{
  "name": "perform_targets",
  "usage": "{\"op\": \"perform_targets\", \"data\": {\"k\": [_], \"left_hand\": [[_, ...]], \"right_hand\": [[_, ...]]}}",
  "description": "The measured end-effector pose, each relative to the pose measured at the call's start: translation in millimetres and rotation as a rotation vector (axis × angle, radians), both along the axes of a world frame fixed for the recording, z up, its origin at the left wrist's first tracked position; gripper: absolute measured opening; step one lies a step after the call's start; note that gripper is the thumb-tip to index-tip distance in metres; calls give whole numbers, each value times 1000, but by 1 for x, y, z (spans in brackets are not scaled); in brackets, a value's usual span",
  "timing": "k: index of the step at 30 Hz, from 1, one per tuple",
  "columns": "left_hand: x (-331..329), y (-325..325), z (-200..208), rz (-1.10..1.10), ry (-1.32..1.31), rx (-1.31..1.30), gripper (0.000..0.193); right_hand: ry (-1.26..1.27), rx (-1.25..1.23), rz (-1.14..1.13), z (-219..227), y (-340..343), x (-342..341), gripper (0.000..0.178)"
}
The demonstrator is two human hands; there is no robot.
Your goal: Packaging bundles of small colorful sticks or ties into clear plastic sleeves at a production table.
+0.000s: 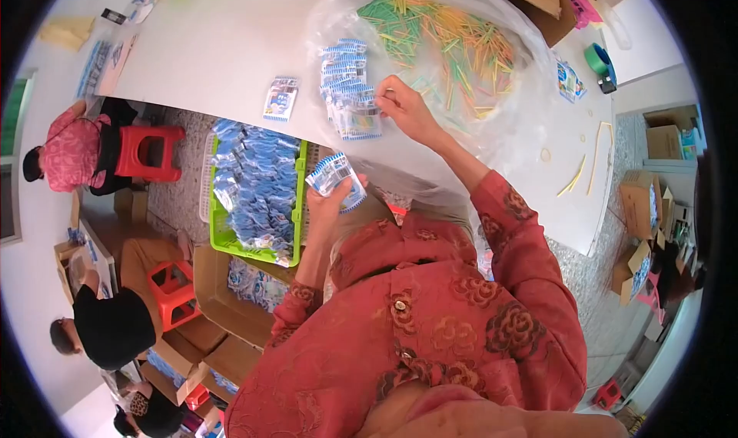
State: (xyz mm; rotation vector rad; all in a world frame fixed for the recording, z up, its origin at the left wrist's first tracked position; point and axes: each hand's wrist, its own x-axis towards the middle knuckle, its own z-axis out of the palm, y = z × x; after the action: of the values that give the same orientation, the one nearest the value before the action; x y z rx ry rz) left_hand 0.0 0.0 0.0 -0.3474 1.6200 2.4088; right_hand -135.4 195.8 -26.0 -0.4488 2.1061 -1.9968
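Red jacket (pixel 453 307) closest; left hand (pixel 327 201) holds 1 blue-white packet (pixel 329 173); right hand (pixel 407 115) narrow beside packet pile (pixel 346 80), can't tell if holding.

Red shirt (pixel 430 315), dark flower motifs (pixel 513 323)

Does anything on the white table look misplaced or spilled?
Slightly: a few yellow sticks lie loose toward the right of the table, away from the coloured heap. One packet also lies apart, left of the overlapping packets by the right hand. No damage is clear.
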Motion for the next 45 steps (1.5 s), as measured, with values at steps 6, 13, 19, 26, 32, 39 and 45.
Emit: {"op": "perform_targets", "data": {"k": [6, 13, 19, 26, 32, 39, 45], "left_hand": [[-12, -2, 4, 28, 6, -31, 24], [-34, 23, 15, -13, 103, -98, 26], [-33, 49, 28, -95, 223, -155, 25], [-27, 56, 40, -200, 162, -43, 29], [-25, 57, 49, -202, 190, -69, 30], [-25, 69, 54, -182, 212, -110, 28], [-22, 76, 57, -221, 283, -100, 30]], "right_hand": [[274, 243, -201, 3, -16, -5, 13], [225, 277, -16, 91, 2, 49, 20], [279, 510, 24, 107, 20, 67, 15], [378, 464, -52, 115, 35, 81, 12], [469, 425, -68, 123, 41, 92, 11], [327, 350, -143, 134, 49, 100, 17], [273, 478, -90, 127, 58, 102, 12]]}}
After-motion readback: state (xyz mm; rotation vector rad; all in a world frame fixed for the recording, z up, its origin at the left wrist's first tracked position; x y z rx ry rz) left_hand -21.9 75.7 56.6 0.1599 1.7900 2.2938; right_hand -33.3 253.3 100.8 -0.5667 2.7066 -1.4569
